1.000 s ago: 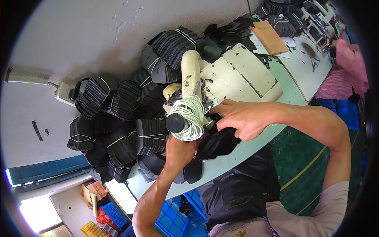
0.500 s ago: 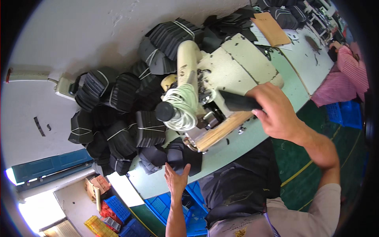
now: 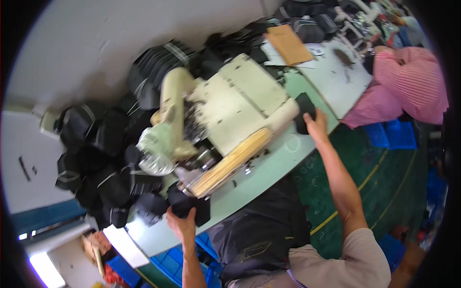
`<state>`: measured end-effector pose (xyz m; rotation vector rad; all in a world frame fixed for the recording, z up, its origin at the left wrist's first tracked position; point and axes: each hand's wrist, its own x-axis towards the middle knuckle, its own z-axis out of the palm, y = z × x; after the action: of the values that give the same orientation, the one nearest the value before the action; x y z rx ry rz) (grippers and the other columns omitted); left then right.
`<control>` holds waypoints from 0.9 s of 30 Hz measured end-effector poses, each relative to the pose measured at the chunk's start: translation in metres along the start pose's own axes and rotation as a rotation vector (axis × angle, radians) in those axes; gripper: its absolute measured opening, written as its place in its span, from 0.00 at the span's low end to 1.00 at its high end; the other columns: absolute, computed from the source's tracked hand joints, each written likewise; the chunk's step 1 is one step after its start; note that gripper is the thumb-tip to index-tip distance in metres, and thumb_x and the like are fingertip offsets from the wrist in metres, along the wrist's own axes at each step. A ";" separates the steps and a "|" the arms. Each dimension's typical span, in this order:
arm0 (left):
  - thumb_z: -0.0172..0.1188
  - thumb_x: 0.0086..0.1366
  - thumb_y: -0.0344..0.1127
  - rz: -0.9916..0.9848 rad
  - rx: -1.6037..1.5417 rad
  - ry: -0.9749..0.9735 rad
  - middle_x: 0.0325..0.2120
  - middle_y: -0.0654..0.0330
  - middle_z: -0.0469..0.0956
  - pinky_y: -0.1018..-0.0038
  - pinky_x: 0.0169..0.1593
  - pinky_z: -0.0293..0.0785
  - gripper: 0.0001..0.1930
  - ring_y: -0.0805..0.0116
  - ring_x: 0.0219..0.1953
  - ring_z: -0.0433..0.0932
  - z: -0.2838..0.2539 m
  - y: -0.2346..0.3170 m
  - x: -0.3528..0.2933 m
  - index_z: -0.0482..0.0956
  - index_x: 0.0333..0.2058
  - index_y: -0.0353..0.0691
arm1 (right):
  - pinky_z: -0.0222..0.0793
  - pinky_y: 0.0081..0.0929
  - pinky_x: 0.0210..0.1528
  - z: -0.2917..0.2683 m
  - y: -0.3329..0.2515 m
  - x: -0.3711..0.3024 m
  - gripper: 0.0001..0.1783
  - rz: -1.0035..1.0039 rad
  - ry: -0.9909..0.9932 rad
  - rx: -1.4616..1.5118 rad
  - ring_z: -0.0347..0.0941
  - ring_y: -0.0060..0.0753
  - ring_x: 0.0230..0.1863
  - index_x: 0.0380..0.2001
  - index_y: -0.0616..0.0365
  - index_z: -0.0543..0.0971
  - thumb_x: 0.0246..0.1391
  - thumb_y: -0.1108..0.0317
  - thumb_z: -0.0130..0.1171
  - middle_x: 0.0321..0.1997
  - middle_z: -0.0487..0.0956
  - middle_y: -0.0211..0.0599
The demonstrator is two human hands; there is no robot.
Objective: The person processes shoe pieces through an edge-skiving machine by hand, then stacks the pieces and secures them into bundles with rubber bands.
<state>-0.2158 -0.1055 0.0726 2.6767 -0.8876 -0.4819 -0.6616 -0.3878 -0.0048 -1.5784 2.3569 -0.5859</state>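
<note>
My right hand (image 3: 317, 127) is closed on a flat black cut piece (image 3: 304, 111), holding it at the right end of the light green table. My left hand (image 3: 182, 224) reaches to a small pile of similar black pieces (image 3: 192, 204) at the table's near left. Its thumb and fingers are apart at the pile's edge; whether they press on it, I cannot tell. Between my hands stands a cream machine (image 3: 240, 89) with a wooden strip (image 3: 229, 161) along its front. A coil of white cord (image 3: 156, 149), blurred, hangs by its left side.
Tied bundles of black pieces (image 3: 113, 185) are heaped along the wall. A brown envelope (image 3: 289, 44) lies on papers at the back. Another person in pink checked clothing (image 3: 408, 81) sits at right, near a blue crate (image 3: 391, 134). A blue basket (image 3: 168, 271) stands below the table.
My right hand has carried the black piece from over the machine's front to the table at its right. My left hand has moved in against the pile. The whole view has shifted.
</note>
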 end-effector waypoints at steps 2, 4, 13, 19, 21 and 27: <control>0.78 0.46 0.45 0.041 -0.131 -0.014 0.52 0.43 0.73 0.56 0.61 0.65 0.45 0.43 0.57 0.69 0.011 -0.020 0.008 0.66 0.60 0.33 | 0.61 0.39 0.62 0.007 0.011 0.004 0.25 -0.163 0.354 -0.231 0.66 0.48 0.60 0.58 0.66 0.70 0.63 0.61 0.56 0.58 0.72 0.56; 0.78 0.46 0.47 0.044 -0.187 0.016 0.52 0.43 0.73 0.57 0.61 0.66 0.45 0.43 0.56 0.71 0.011 -0.046 0.012 0.68 0.59 0.32 | 0.64 0.36 0.59 -0.033 -0.046 -0.034 0.21 -0.150 0.260 0.277 0.70 0.40 0.54 0.55 0.65 0.73 0.63 0.64 0.57 0.52 0.76 0.49; 0.76 0.47 0.43 -0.169 -0.256 -0.141 0.50 0.43 0.78 0.61 0.57 0.71 0.41 0.47 0.52 0.77 0.001 -0.025 0.027 0.71 0.57 0.26 | 0.70 0.32 0.61 0.001 -0.124 -0.283 0.30 0.079 -1.536 0.840 0.72 0.39 0.62 0.65 0.65 0.64 0.65 0.62 0.58 0.61 0.75 0.50; 0.73 0.51 0.39 -0.272 -0.657 -0.416 0.45 0.47 0.82 0.67 0.50 0.76 0.33 0.57 0.46 0.82 0.000 -0.020 0.032 0.74 0.53 0.26 | 0.73 0.33 0.47 0.035 -0.196 -0.324 0.24 0.069 -1.294 0.696 0.78 0.38 0.43 0.55 0.67 0.67 0.62 0.64 0.58 0.45 0.79 0.47; 0.72 0.52 0.38 -0.273 -0.712 -0.461 0.45 0.47 0.82 0.68 0.50 0.76 0.32 0.59 0.46 0.81 -0.001 -0.019 0.034 0.74 0.53 0.26 | 0.73 0.33 0.48 0.037 -0.193 -0.329 0.24 0.038 -1.276 0.710 0.78 0.38 0.44 0.55 0.67 0.67 0.62 0.64 0.58 0.45 0.79 0.47; 0.66 0.58 0.43 0.150 -0.306 -0.279 0.42 0.37 0.80 0.55 0.51 0.75 0.30 0.41 0.46 0.80 -0.005 0.001 -0.003 0.70 0.55 0.31 | 0.70 0.31 0.55 0.041 -0.190 -0.333 0.32 0.062 -1.422 0.783 0.74 0.35 0.53 0.64 0.64 0.60 0.61 0.67 0.60 0.54 0.75 0.46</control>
<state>-0.2168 -0.1035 0.0778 2.2822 -0.9889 -0.8917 -0.3593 -0.1525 0.0388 -0.9341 0.9091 -0.1582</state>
